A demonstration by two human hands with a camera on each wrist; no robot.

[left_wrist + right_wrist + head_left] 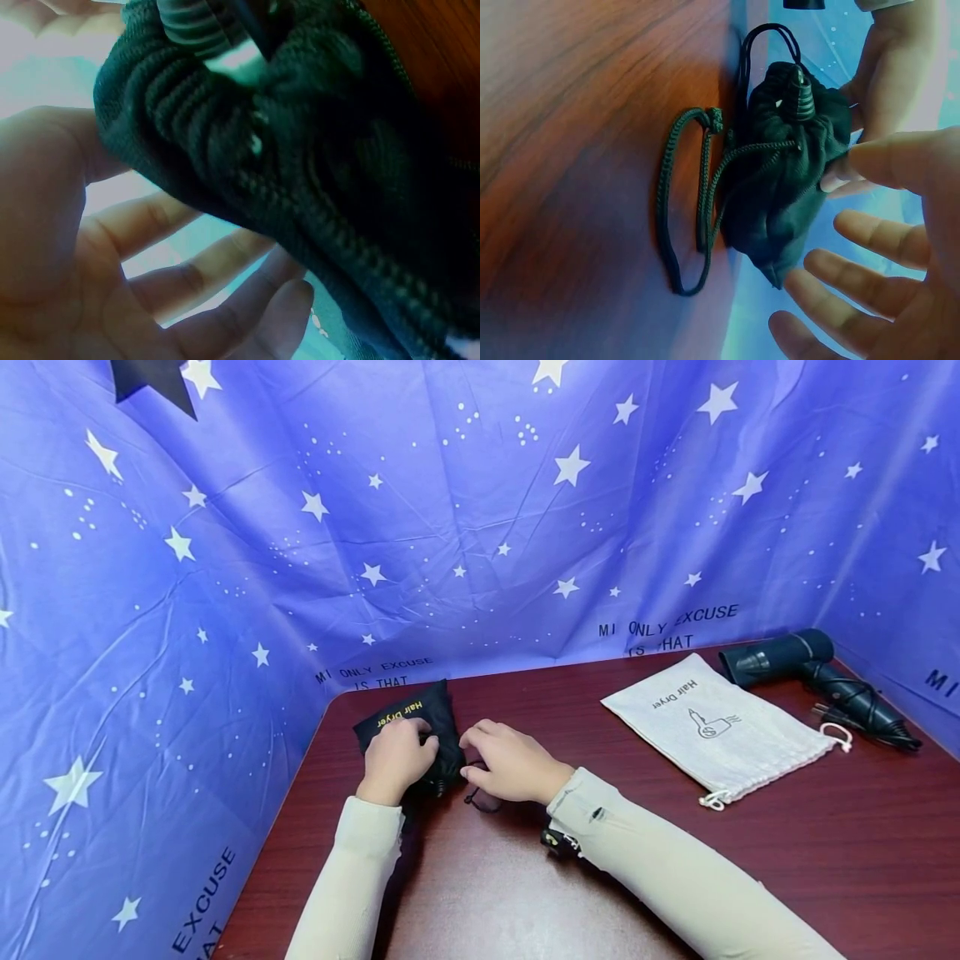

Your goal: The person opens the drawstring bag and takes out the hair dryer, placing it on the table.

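A black drawstring bag [442,727] with yellow "Hair Dryer" lettering lies at the back left of the table. My left hand [397,756] rests over the bag's lettered side, its fingers spread along the cloth in the left wrist view. Just right of the bag is my right hand [517,762], fingers loosely bent and holding nothing. The right wrist view shows a ribbed black cord sleeve [802,101] poking from the gathered mouth. A knotted black drawstring [666,202] loops out onto the table. The bag's other contents are hidden.
A white drawstring bag [675,727] printed "Hair Dryer" lies flat on the right of the dark red table [540,893]. Beside it, a dark hair dryer [780,656] has its cord wound around the handle. A blue star-printed curtain [480,510] surrounds the table.
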